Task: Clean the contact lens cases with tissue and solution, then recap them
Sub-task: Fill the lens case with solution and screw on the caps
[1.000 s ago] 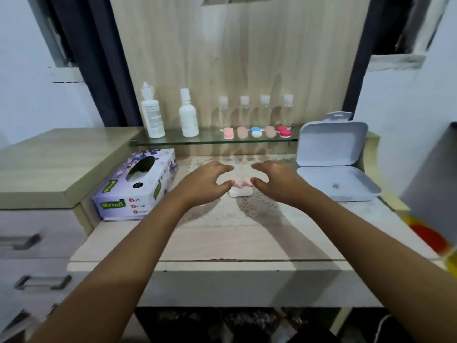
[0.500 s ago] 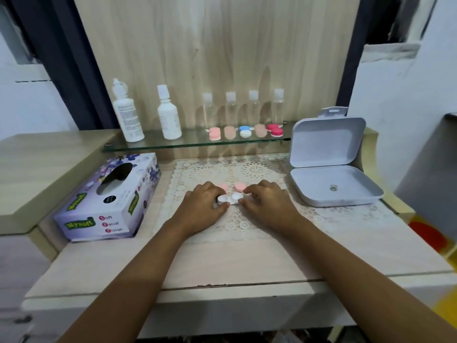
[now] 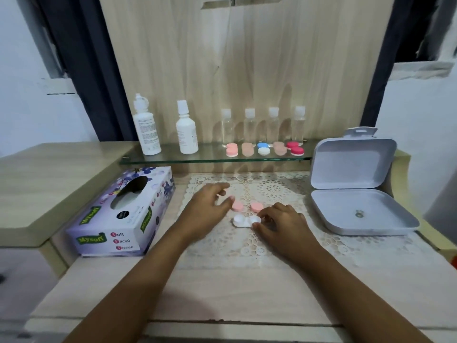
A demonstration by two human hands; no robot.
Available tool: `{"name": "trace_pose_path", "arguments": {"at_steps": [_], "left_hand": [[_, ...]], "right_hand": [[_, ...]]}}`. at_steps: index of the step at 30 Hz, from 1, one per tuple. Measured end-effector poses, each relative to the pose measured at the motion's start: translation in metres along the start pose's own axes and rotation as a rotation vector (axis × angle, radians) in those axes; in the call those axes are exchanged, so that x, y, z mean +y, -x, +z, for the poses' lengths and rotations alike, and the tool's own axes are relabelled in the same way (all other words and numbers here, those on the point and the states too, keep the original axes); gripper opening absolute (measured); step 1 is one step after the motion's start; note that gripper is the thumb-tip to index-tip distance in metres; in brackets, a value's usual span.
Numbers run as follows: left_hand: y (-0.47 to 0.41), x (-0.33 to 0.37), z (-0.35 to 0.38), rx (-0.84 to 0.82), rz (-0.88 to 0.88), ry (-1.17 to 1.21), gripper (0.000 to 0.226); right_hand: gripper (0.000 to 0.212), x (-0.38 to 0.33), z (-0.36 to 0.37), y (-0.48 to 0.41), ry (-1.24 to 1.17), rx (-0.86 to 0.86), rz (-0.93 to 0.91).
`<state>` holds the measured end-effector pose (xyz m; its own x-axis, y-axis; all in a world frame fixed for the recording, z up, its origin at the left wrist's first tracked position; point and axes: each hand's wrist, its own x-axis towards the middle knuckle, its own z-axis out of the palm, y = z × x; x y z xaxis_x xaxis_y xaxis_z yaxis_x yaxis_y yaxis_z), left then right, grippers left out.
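One head-worn view (wide-angle, edges bowed), looking forward and down from above the near edge of the table (image 3: 222, 293), facing the back panel (image 3: 247, 70) and shelf (image 3: 212, 158), close over the mat (image 3: 272, 189), left hand (image 3: 205, 211), right hand (image 3: 284, 225) and case (image 3: 243, 221) mid-frame.

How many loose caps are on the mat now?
2 pink caps behind the white case: one beside the left hand, one by the right hand. Hands could hide others.

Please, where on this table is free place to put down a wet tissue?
The widest free patch is the bare table in front of the lace mat. A smaller one lies on the mat between the right hand and the grey box. Crowded: mat centre, with white case, pink caps and left hand.
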<state>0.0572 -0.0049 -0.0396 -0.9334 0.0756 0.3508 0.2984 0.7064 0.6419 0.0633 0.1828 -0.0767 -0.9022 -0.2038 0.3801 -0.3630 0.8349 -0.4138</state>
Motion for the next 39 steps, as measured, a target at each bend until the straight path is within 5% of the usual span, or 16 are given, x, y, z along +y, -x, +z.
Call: {"name": "trace_pose_path", "arguments": {"at_steps": [5, 8, 14, 33, 39], "left_hand": [[-0.064, 0.002, -0.039, 0.418, -0.099, 0.062, 0.044], [-0.101, -0.006, -0.053, 0.51, -0.177, 0.065, 0.05], [-0.139, -0.032, -0.057, 0.458, -0.348, 0.128, 0.055], [-0.082, 0.022, -0.065, 0.517, -0.19, 0.282, 0.044], [-0.026, 0.041, -0.059, 0.426, -0.158, 0.362, 0.044]], "right_hand": [[0.032, 0.0, 0.0, 0.0, -0.028, 0.007, -0.004], [0.033, 0.001, 0.001, 0.001, -0.038, 0.02, -0.008], [0.035, 0.003, 0.002, 0.001, -0.071, 0.048, -0.017], [0.034, 0.002, -0.002, 0.003, -0.127, 0.053, -0.04], [0.032, 0.0, -0.004, 0.006, -0.138, 0.053, -0.033]]}}
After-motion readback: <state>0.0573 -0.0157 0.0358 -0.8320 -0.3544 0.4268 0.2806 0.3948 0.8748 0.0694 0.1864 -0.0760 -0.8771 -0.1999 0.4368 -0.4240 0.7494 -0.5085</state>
